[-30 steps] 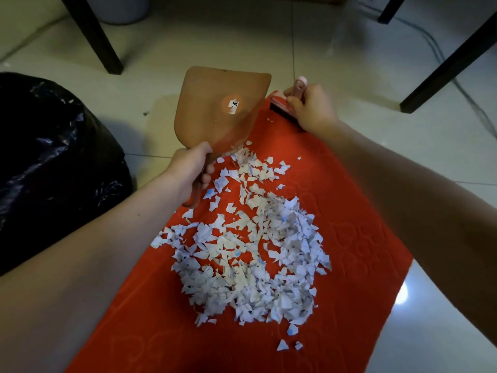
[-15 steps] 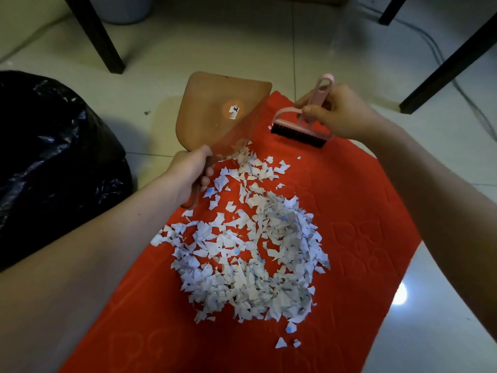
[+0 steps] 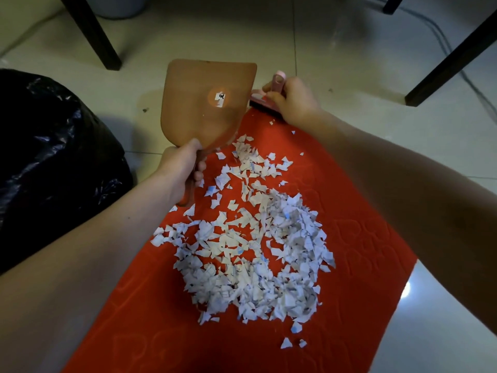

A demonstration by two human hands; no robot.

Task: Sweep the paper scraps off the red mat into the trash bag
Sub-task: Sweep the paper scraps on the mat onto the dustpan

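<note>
A red mat point(image 3: 357, 286) lies on the tiled floor with a wide heap of white paper scraps point(image 3: 250, 251) on its middle. My left hand point(image 3: 180, 168) grips the handle of a translucent pink dustpan point(image 3: 207, 103), held tilted up over the mat's far left edge, with one scrap stuck to it. At the mat's far end my right hand point(image 3: 293, 100) grips a small pink hand brush point(image 3: 265, 96), its black bristles down on the mat; the dustpan partly hides the brush. A black trash bag point(image 3: 48, 162) sits on the floor to the left.
Dark furniture legs point(image 3: 94, 33) stand at the back left and at the right point(image 3: 451, 57). A cable point(image 3: 457, 68) runs over the floor at the right. A pale bin base point(image 3: 121, 6) shows at the top. A few stray scraps point(image 3: 286, 343) lie near the mat's front.
My right hand has carried the brush back left and farther away, to the mat's far end behind the dustpan. The dustpan and my left hand have barely moved.
</note>
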